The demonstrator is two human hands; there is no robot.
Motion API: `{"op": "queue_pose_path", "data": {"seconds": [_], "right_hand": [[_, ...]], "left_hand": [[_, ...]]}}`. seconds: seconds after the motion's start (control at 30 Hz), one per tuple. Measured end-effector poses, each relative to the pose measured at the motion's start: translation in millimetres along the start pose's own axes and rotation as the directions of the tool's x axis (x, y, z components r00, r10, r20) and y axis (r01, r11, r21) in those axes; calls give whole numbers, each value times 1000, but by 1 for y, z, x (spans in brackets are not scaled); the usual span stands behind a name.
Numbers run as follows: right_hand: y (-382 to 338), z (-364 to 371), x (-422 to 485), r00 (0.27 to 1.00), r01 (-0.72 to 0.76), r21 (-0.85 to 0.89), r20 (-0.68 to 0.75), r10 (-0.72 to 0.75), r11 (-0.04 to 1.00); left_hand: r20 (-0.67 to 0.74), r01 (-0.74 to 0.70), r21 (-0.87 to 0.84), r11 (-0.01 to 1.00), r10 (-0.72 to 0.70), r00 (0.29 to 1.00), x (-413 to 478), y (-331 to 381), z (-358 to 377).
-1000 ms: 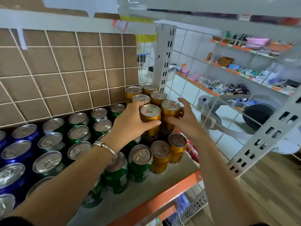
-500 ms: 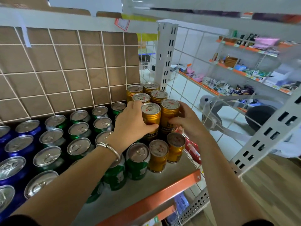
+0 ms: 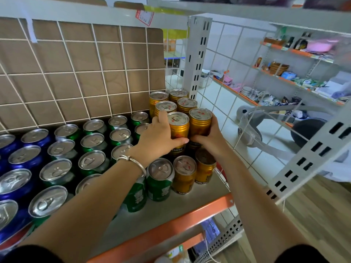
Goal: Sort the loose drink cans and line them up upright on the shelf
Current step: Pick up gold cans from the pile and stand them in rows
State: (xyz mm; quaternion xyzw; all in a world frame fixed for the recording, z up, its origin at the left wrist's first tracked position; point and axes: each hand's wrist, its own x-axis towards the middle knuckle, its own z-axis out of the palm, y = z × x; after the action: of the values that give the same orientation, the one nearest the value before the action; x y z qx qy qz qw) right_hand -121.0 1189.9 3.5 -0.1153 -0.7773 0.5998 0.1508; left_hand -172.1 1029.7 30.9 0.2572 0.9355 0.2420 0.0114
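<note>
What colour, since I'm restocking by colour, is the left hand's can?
The can is gold; head view.

A brown cardboard panel [image 3: 76,73] stands behind a white wire grid [image 3: 102,71]. A red and white price tag [image 3: 144,17] hangs from the rail above. To the right rises a white perforated metal post [image 3: 197,57]. Through the side mesh, far shelving [image 3: 296,52] holds a pink basin [image 3: 321,45], a wicker basket [image 3: 278,68], stacked bowls [image 3: 247,90] and mixed small packets. White floor tiles [image 3: 224,99] meet wood-look flooring [image 3: 322,215] at lower right.

Small shop, racks [image 3: 275,74] w/ goods, rows of drink cans [image 3: 92,143], price tag [image 3: 144,16]
</note>
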Motion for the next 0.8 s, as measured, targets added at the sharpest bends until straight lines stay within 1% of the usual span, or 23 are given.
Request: {"op": "queue_pose_path", "data": {"seconds": [0.2, 0.3, 0.37, 0.43, 0.5, 0.57, 0.63, 0.7, 0.8], "right_hand": [[4, 4, -1, 1000, 10, -89, -28, -12, 996], [4, 6, 0, 999, 3, -124, -51, -10, 992], [3, 10, -1, 990, 36, -170, -130, -59, 985], [-1, 15, -6, 960, 65, -214, -253, -120, 975], [-9, 21, -13, 916, 151, -213, -338, -218, 965], [-21, 30, -22, 869, 256, -237, -368, -330, 937], [-37, 44, -28, 840, 327, -280, -351, -414, 902], [-54, 64, -32, 829, 383, -320, -293, -475, 866], [-77, 98, -39, 823, 436, -357, -214, -527, 826]], "left_hand": [[-79, 9, 44, 999, -5, 997, -8, -2, 5], [-86, -3, 47, 999, 7, 996, -13, -2, 5], [-64, 0, 24, 1000, 2, 998, -16, -3, 1], [-51, 1, -6, 1000, -1, 999, -18, -6, -8], [-82, -36, -24, 999, 34, 996, -22, -11, -17], [-115, -76, -5, 997, 75, 991, -31, -18, -26], [-143, -81, 3, 997, 81, 986, -39, -29, -35], [-186, -71, -27, 997, 65, 980, -50, -42, -46], [-276, -25, -114, 993, -8, 961, -76, -66, -69]]}}
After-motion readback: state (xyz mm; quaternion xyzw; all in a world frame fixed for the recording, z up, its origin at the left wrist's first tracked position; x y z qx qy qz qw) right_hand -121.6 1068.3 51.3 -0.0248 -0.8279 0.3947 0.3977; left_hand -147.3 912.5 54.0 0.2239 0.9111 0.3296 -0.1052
